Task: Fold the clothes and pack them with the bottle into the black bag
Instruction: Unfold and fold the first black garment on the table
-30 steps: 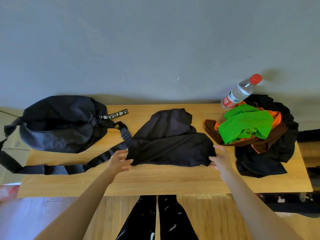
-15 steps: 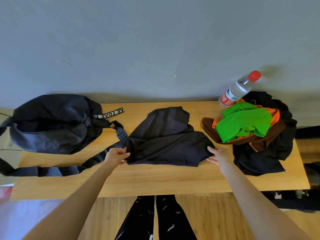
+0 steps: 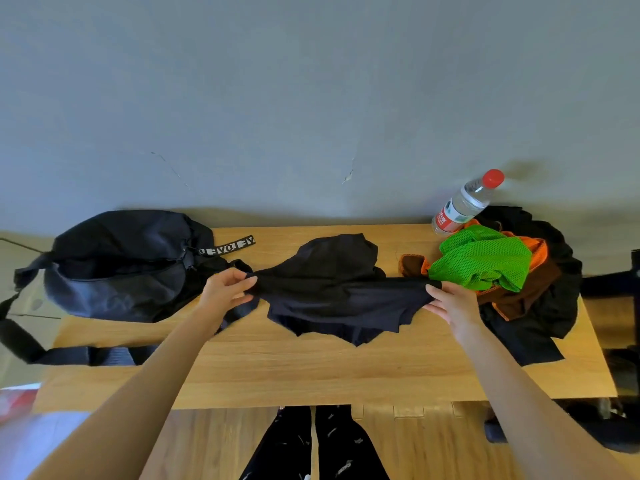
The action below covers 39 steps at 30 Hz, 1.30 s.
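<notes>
A black garment [image 3: 332,292] is stretched between my hands above the middle of the wooden table [image 3: 311,372]. My left hand [image 3: 225,292] pinches its left corner and my right hand [image 3: 453,303] grips its right corner; the near edge is lifted off the table and hangs down. The black bag [image 3: 117,268] lies at the table's left end, zip closed. A clear bottle [image 3: 464,202] with a red cap stands at the back right. A pile with a green mesh garment [image 3: 481,261] on orange, brown and black clothes lies at the right.
The bag's long black strap [image 3: 69,355] trails along the table's left front. A grey wall runs right behind the table. A dark frame [image 3: 616,282] stands off the right end. My legs show below the front edge.
Both hands have gone from resting at the garment's near corners to grasping them, lifting that edge off the table and pulling it taut.
</notes>
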{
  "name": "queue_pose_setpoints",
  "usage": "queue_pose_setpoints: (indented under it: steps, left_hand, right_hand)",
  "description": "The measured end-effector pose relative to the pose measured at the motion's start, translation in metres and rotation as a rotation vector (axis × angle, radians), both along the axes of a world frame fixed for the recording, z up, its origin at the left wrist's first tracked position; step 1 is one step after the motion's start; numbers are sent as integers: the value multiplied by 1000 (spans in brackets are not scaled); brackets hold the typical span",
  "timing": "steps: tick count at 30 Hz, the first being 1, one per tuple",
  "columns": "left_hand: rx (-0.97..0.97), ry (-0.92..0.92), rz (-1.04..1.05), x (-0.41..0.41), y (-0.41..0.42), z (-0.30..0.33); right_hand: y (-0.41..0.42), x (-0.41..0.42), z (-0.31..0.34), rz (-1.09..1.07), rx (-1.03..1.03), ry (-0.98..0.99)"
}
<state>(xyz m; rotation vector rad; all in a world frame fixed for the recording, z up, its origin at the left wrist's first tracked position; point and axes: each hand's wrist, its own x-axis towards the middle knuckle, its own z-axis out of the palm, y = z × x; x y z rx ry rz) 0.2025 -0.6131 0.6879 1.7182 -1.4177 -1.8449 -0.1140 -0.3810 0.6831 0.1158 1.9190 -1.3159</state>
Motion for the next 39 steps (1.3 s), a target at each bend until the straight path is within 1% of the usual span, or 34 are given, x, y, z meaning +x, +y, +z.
queue_pose_setpoints:
  steps: [6,10,14,18,21,26,30,34,36,39]
  left_hand:
    - [-166,102,-6,-8,-29,50]
    - [-280,173,-98,-10,-46,89]
    - [-422,146,-157,-14,-59,122]
    - [-597,123,-147,-21,-71,153]
    - [-739,82,-163,-24,-78,173]
    - [-928,-6,-157,-25,-86,202]
    - [-1016,-16,-135,-23,-85,223]
    - [-1052,-36,-122,-19,-80,240]
    - [-1031,-20,-122,-17,-76,246]
    - [-941,42,-126,-13,-73,252]
  right_hand:
    - [-16,-21,53,-13,-128,175]
    - [-22,-38,91,127,-240,298]
    - [-31,-53,125,226,-312,376]
    - [-43,-62,157,313,-342,481]
    - [-52,-67,176,331,-318,588]
    - [-64,-75,203,308,-384,672]
    - [-66,-79,223,328,-391,783]
    - [-69,-83,241,330,-392,921]
    - [-67,-83,250,337,-403,909]
    - [-64,-82,258,349,-433,827]
